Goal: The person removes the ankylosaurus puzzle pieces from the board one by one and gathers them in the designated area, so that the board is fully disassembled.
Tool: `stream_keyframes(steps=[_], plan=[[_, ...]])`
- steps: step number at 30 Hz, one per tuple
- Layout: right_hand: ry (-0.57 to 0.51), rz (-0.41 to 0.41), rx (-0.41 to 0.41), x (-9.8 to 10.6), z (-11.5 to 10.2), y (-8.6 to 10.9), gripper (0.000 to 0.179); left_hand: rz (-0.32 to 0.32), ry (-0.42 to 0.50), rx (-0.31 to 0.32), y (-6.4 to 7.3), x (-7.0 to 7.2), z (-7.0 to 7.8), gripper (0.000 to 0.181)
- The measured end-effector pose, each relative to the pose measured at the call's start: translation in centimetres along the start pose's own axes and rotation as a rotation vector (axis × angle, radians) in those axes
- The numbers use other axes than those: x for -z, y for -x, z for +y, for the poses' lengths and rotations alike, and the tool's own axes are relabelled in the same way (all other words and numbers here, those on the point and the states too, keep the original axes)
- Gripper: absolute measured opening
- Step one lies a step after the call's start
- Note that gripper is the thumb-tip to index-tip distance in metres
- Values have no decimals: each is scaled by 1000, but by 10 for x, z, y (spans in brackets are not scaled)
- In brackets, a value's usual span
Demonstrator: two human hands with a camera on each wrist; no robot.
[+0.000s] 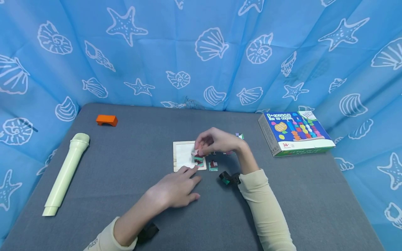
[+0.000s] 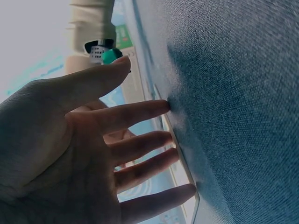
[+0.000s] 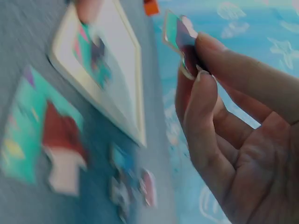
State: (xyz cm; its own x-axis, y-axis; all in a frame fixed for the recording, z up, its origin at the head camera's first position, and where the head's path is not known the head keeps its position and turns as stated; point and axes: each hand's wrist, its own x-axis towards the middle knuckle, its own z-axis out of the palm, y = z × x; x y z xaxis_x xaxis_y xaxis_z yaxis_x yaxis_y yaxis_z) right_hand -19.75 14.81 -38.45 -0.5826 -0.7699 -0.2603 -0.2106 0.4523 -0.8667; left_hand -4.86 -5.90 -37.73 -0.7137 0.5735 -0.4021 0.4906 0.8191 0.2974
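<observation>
My right hand (image 1: pixel 218 141) pinches a jigsaw puzzle piece (image 3: pixel 180 35) between thumb and fingertips, held up above the right side of a white puzzle tray (image 1: pixel 174 157) with a pale wooden rim. In the tray's near right corner lies a fitted piece (image 3: pixel 96 51) in teal and dark red. With its fingers spread and fairly straight, my left hand (image 1: pixel 176 186) rests its fingertips at the tray's near edge. Just right of the tray, a loose puzzle piece (image 3: pixel 63 135) with a dark red and pink shape on teal lies on the table.
More loose pieces (image 1: pixel 240 135) lie behind my right wrist, partly hidden by it. A boxed toy set (image 1: pixel 298 132) stands at the back right. On the left are a pale green toy microphone (image 1: pixel 66 174) and an orange arch block (image 1: pixel 106 120). A blue shell-print curtain (image 1: pixel 188 52) hangs behind.
</observation>
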Motion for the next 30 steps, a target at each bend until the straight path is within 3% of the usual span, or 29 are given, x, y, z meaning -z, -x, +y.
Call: stream_keyframes(steps=[14,22,30], plan=[[55,110,-107,41,17,45,15,-11,24,7,-4,-2,-2,62],[13,147,-143,49,22,59,18,-34,33,19,-5,0,-2,62],[65,125,-137,55,28,67,20,-34,47,22,-5,0,-2,62]])
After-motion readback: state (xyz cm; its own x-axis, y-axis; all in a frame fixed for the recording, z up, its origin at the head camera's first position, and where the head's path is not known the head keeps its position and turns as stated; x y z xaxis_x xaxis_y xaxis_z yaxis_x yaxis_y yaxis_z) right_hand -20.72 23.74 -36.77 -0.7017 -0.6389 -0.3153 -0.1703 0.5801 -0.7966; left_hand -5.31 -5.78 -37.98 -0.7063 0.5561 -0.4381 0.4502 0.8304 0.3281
